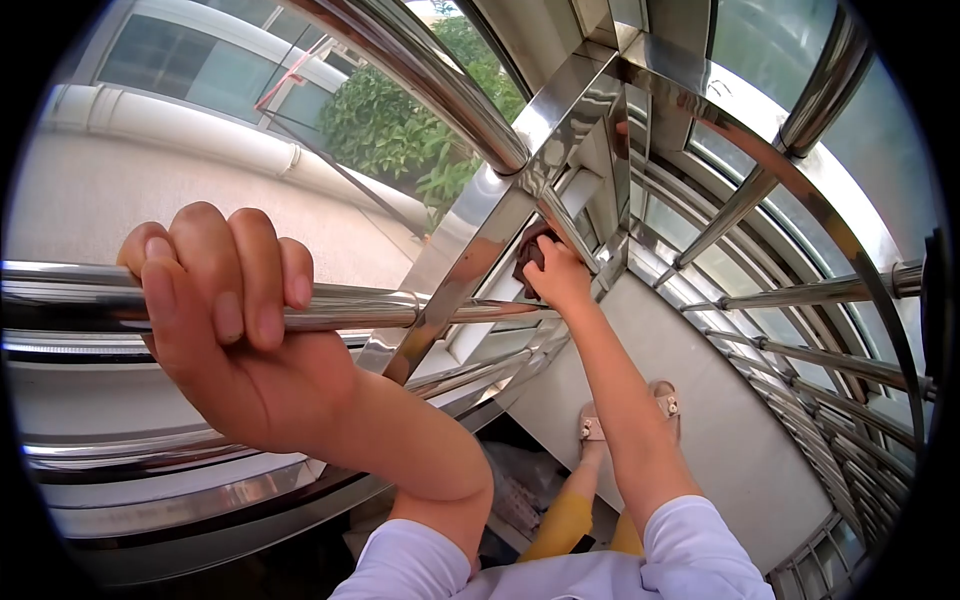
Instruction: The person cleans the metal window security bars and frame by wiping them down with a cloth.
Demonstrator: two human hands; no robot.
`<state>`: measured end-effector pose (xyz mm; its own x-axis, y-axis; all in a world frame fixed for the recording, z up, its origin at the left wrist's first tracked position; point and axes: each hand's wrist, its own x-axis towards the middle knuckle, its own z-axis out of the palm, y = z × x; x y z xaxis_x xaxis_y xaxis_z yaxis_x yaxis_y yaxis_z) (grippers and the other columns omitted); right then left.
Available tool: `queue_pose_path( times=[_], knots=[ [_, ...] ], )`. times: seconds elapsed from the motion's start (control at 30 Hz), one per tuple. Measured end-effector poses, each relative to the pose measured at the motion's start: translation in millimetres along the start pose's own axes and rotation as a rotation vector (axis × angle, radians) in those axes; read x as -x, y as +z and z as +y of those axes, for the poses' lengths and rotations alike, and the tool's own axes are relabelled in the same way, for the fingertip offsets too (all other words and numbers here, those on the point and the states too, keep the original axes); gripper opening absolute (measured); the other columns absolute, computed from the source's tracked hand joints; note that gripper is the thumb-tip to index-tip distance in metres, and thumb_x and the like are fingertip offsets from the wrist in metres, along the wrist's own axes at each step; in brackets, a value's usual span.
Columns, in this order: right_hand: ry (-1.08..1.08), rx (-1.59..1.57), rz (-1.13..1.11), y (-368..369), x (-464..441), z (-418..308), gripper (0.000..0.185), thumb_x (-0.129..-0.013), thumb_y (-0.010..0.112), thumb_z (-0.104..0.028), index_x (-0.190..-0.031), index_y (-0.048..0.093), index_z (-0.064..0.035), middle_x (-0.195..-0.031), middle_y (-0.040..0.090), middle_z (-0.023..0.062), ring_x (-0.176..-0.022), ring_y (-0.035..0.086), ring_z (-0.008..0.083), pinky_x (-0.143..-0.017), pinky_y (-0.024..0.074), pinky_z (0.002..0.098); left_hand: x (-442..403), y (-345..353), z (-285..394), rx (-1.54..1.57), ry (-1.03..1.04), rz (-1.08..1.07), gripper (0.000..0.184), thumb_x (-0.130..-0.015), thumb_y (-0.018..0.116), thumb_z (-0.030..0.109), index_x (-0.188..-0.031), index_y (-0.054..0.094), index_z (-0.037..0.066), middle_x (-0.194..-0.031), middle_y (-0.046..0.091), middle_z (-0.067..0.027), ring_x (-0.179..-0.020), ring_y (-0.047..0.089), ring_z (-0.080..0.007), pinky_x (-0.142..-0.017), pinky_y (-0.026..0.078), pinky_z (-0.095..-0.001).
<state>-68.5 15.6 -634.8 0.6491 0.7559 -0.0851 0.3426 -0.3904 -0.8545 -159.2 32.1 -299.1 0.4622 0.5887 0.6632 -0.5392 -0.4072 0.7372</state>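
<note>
My left hand [240,310] is wrapped round a shiny horizontal metal rail [370,308] on the left, its fingers curled over the top. Farther off, near the middle, my right hand [560,275] grips a dark brown cloth [530,255]. The cloth is bunched up against the metal bars beside a broad, polished square post [470,240]. Part of the cloth is hidden behind my fingers.
More metal bars [800,290] run along the right side in front of glass panes. Below is a pale floor [640,330], where my sandalled feet [592,422] stand. Green leaves [390,130] and a white pipe [200,130] show beyond the railing.
</note>
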Motion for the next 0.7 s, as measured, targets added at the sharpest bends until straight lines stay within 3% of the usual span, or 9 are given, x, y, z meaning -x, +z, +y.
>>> queue_pose_path(
  times=[0.07, 0.1, 0.2, 0.27, 0.33, 0.4, 0.6, 0.67, 0.7],
  knots=[
    [-0.099, -0.003, -0.45, -12, 1, 14, 0.046, -0.074, 0.053, -0.021, -0.12, 0.055, -0.015, -0.096, 0.065, 0.0155, -0.099, 0.058, 0.0362, -0.082, 0.049, 0.0453, -1, 1, 0, 0.002, -0.002, 0.019, 0.011, -0.097, 0.045, 0.012, -0.088, 0.045, 0.007, -0.065, 0.037, 0.0016, -0.053, 0.036, -0.0054, -0.053, 0.038, -0.0223],
    [-0.099, 0.003, -0.45, -19, 6, 21, 0.046, -0.074, 0.053, -0.021, -0.12, 0.055, -0.015, -0.096, 0.065, 0.0155, -0.099, 0.058, 0.0362, -0.082, 0.049, 0.0453, -1, -3, 1, 0.006, -0.009, -0.005, 0.011, -0.096, 0.045, 0.012, -0.087, 0.045, 0.007, -0.065, 0.037, 0.0019, -0.053, 0.036, -0.0053, -0.053, 0.038, -0.022],
    [0.406, -1.071, -0.27, -32, 41, 41, 0.038, -0.076, 0.052, -0.016, -0.11, 0.061, -0.0023, -0.079, 0.065, 0.0083, -0.078, 0.061, 0.0165, -0.073, 0.0488, 0.0288, -1, -4, 2, -0.025, -0.005, 0.001, 0.011, -0.096, 0.046, 0.013, -0.087, 0.045, 0.007, -0.064, 0.037, 0.0021, -0.053, 0.036, -0.0052, -0.053, 0.038, -0.022],
    [0.461, -1.172, -0.101, -24, 83, 84, 0.037, -0.078, 0.05, -0.011, -0.112, 0.057, 0.0022, -0.085, 0.063, 0.005, -0.082, 0.059, 0.0111, -0.075, 0.0468, 0.0233, -1, -3, 2, -0.041, -0.007, 0.004, 0.012, -0.095, 0.046, 0.012, -0.085, 0.046, 0.007, -0.064, 0.038, 0.0023, -0.053, 0.037, -0.0051, -0.053, 0.038, -0.0219],
    [0.355, -1.175, -0.068, -6, 145, 88, 0.035, -0.08, 0.052, -0.004, -0.114, 0.056, 0.0022, -0.096, 0.062, 0.011, -0.093, 0.058, 0.014, -0.082, 0.0456, 0.0254, -1, -1, 3, -0.026, -0.02, 0.015, 0.012, -0.095, 0.047, 0.012, -0.084, 0.046, 0.007, -0.065, 0.038, 0.002, -0.054, 0.037, -0.0056, -0.054, 0.036, -0.0224],
    [0.303, -1.142, -0.147, 17, 190, 74, 0.035, -0.081, 0.056, -0.006, -0.115, 0.056, 0.0012, -0.108, 0.059, 0.0096, -0.095, 0.055, 0.013, -0.085, 0.0443, 0.0268, -3, 0, 5, -0.027, -0.034, 0.03, 0.012, -0.094, 0.048, 0.011, -0.083, 0.045, 0.007, -0.065, 0.038, 0.0018, -0.054, 0.037, -0.0059, -0.055, 0.036, -0.0229],
    [-0.132, -0.48, 0.148, 44, 124, -3, 0.038, -0.079, 0.057, -0.004, -0.117, 0.058, -0.0087, -0.11, 0.052, 0.0145, -0.105, 0.05, 0.0328, -0.094, 0.0405, 0.0373, -1, 2, 10, -0.015, -0.072, 0.017, 0.014, -0.092, 0.05, 0.009, -0.08, 0.044, 0.008, -0.066, 0.038, 0.0013, -0.057, 0.036, -0.0074, -0.058, 0.034, -0.025],
    [-0.22, -0.18, 0.196, 70, 127, -7, 0.037, -0.078, 0.053, 0.0, -0.112, 0.063, -0.0093, -0.122, 0.048, 0.0141, -0.113, 0.045, 0.0339, -0.096, 0.0388, 0.0414, -2, 1, 10, -0.011, -0.066, 0.007, 0.015, -0.091, 0.05, 0.007, -0.078, 0.044, 0.008, -0.066, 0.038, 0.0007, -0.058, 0.037, -0.0082, -0.059, 0.034, -0.0254],
    [-0.217, -0.228, 0.195, 76, 129, -4, 0.035, -0.078, 0.052, 0.001, -0.108, 0.066, -0.0097, -0.125, 0.046, 0.0134, -0.114, 0.044, 0.0339, -0.097, 0.0383, 0.0418, -4, -5, 11, 0.026, -0.084, -0.062, 0.016, -0.09, 0.05, 0.005, -0.076, 0.043, 0.008, -0.067, 0.037, -0.0001, -0.06, 0.037, -0.0088, -0.06, 0.034, -0.0256]
  ],
)
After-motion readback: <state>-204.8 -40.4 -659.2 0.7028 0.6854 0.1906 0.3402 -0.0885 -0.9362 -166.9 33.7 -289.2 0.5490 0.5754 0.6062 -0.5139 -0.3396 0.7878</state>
